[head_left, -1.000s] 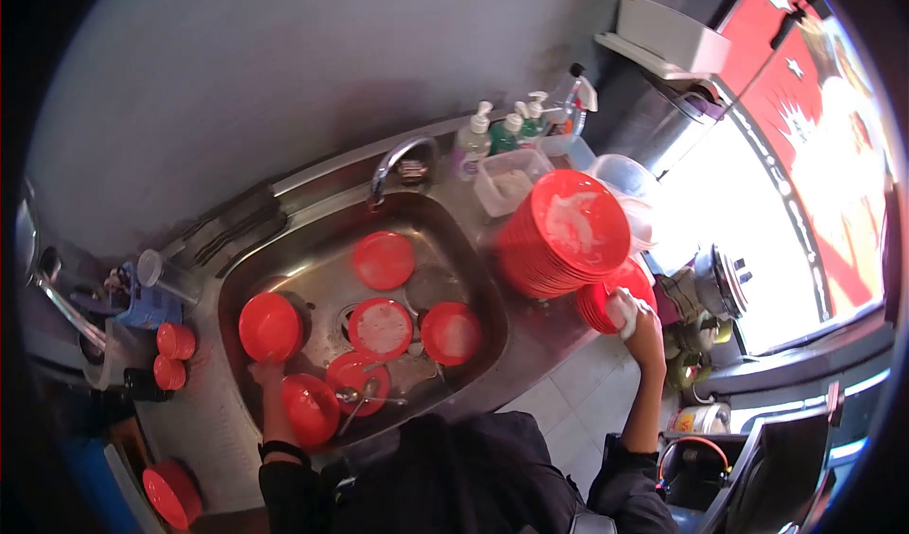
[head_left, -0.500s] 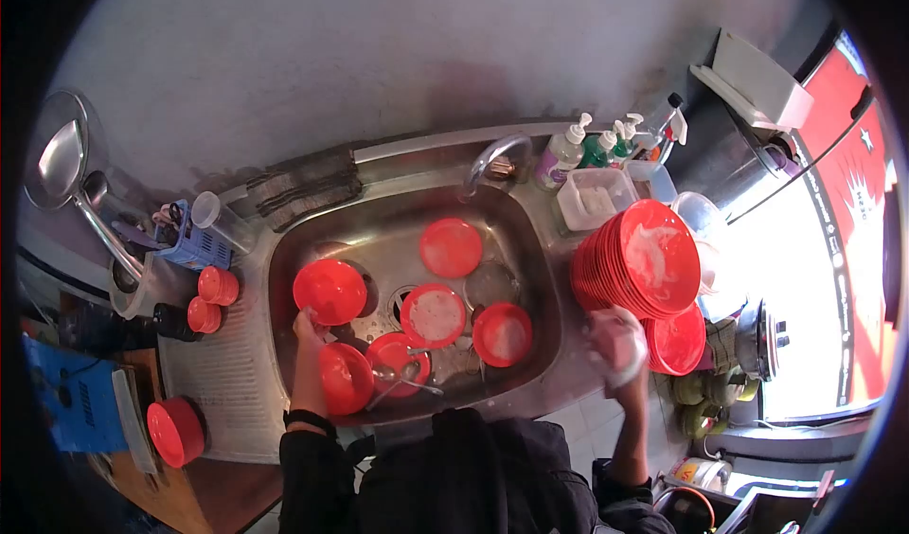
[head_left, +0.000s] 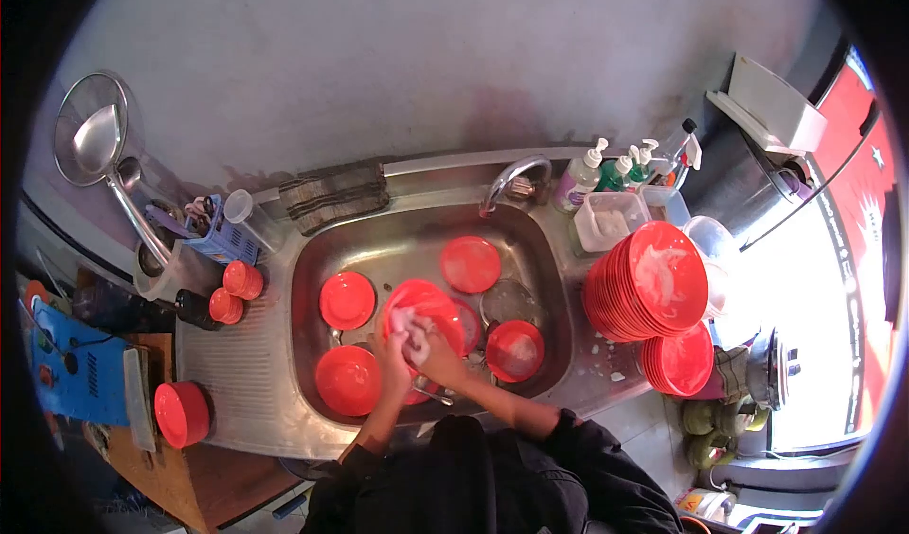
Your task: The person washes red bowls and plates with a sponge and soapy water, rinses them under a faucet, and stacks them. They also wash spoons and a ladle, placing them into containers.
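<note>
A red bowl [head_left: 434, 299] is tilted above the middle of the sink [head_left: 312, 259], gripped at its near left rim by my left hand [head_left: 392, 356]. Inside it, my right hand [head_left: 432, 352] is closed around a whitish, sudsy sponge [head_left: 403, 320], partly hidden by fingers. Around them in the sink lie a small red bowl [head_left: 347, 300], a larger red bowl [head_left: 347, 381], a red plate [head_left: 471, 264] and a sudsy red bowl [head_left: 514, 351]. Spoons [head_left: 434, 394] show below my wrists, with more red dishware partly covered by the held bowl.
A tall stack of red bowls [head_left: 668, 276] and a shorter stack [head_left: 684, 360] stand at right. Behind are a faucet [head_left: 516, 169], pump bottles [head_left: 579, 180] and a plastic tub [head_left: 608, 220]. Red cups [head_left: 242, 280], a blue basket [head_left: 227, 242] and red bowls [head_left: 181, 415] are at left.
My right hand has come from beside the stacks into the bowl over the sink. My left hand has lifted the bowl and moved it right. The view has shifted slightly.
</note>
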{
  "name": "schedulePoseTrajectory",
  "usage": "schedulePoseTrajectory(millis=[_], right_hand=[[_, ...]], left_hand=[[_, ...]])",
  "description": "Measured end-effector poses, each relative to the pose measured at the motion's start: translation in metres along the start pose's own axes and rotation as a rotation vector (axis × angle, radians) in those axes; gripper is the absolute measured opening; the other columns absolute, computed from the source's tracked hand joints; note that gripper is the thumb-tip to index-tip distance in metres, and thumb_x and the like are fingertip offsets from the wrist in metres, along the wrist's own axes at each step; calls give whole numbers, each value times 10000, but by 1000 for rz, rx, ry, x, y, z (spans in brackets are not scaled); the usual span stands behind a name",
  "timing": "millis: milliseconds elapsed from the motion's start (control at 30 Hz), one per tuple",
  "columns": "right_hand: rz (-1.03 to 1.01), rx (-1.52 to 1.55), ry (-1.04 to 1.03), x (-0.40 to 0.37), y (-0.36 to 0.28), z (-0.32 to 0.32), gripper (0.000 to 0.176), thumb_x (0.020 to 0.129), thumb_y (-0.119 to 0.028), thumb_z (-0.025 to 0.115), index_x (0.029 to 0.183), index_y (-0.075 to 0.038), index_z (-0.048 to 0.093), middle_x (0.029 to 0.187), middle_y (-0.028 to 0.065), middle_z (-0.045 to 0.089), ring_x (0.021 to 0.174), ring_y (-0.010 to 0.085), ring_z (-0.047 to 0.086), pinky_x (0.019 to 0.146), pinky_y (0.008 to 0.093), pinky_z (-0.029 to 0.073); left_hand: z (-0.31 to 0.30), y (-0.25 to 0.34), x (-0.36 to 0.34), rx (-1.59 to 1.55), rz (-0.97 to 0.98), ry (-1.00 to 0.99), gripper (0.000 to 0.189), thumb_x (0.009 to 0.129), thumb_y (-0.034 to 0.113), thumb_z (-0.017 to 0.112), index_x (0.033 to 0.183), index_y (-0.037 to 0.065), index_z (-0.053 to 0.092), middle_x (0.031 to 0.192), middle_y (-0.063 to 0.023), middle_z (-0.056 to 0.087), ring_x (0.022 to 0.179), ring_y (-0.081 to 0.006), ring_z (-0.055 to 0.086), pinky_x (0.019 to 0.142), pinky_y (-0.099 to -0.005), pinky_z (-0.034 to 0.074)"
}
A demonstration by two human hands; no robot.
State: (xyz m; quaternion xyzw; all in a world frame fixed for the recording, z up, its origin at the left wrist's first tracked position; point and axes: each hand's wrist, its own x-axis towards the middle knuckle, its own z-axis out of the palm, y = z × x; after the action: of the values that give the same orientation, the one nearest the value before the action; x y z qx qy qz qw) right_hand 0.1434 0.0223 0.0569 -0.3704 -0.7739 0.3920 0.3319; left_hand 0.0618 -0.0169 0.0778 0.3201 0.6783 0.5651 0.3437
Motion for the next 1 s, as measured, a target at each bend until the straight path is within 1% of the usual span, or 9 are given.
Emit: schedulePoseTrajectory(millis=[100,200,233,367,667,767,867,900,1000], right_hand=[[-422,-236,-476,0,4,-43,413,698,-261,531,1033,-31,456,1016,117,473,976,256,416,824,354,332],[-298,-812,-601,17,-12,-74,399,657,-289,536,997,-81,503,1031,82,466,969,205,422,826,389,314],[-696,-789,-80,22,0,-69,340,636,-268,529,948,-135,540,991,58,487,962,188,424,776,402,325],[-960,-725,-59,32,14,-77,319,636,-246,519,942,-160,546,944,53,509,936,199,439,742,378,337],[49,-432,-598,2,-26,-43,314,685,-174,522,989,-98,508,870,72,533,881,238,484,769,347,381],[527,994,-169,7,-14,-38,414,758,-259,478,1097,-34,400,886,54,528,867,200,493,763,308,401],[462,1156,235,24,-4,-33,498,759,-265,486,1176,-80,288,987,74,484,882,186,488,745,292,410],[862,1140,35,16,-28,-52,535,764,-266,476,1209,-128,212,1063,72,418,911,167,468,743,280,411],[629,1183,92,12,-36,-58,511,751,-245,478,1194,-158,239,1038,67,418,877,171,487,717,289,430]], left_hand=[[-10,20,1,-423,-59,67,453,654,197,432,1082,51,417,986,-84,457,930,-188,437,812,-302,341],[-10,10,-4,-673,-312,-98,379,649,210,451,1002,73,460,883,-61,498,852,-185,479,785,-312,365],[-9,7,-4,-674,-309,-101,379,649,210,451,1002,73,460,883,-61,498,852,-185,479,785,-312,365],[-4,37,-10,-467,-277,-181,328,624,201,477,927,76,486,893,-64,508,838,-191,487,776,-302,378],[5,29,-6,-129,188,220,486,585,121,468,1060,28,425,1012,-94,432,980,-203,400,869,-297,288],[10,26,-14,-180,250,154,506,601,134,474,1090,28,405,1068,-109,382,1008,-217,366,874,-312,275],[18,37,-28,-131,394,56,548,611,110,528,1135,48,381,1049,-139,318,1011,-274,331,888,-352,241],[18,33,-29,133,475,51,557,605,126,554,1134,68,390,1029,-146,302,980,-279,320,871,-359,243],[16,30,-28,372,605,23,555,620,223,591,1135,114,415,968,-152,281,905,-279,285,832,-368,240]])
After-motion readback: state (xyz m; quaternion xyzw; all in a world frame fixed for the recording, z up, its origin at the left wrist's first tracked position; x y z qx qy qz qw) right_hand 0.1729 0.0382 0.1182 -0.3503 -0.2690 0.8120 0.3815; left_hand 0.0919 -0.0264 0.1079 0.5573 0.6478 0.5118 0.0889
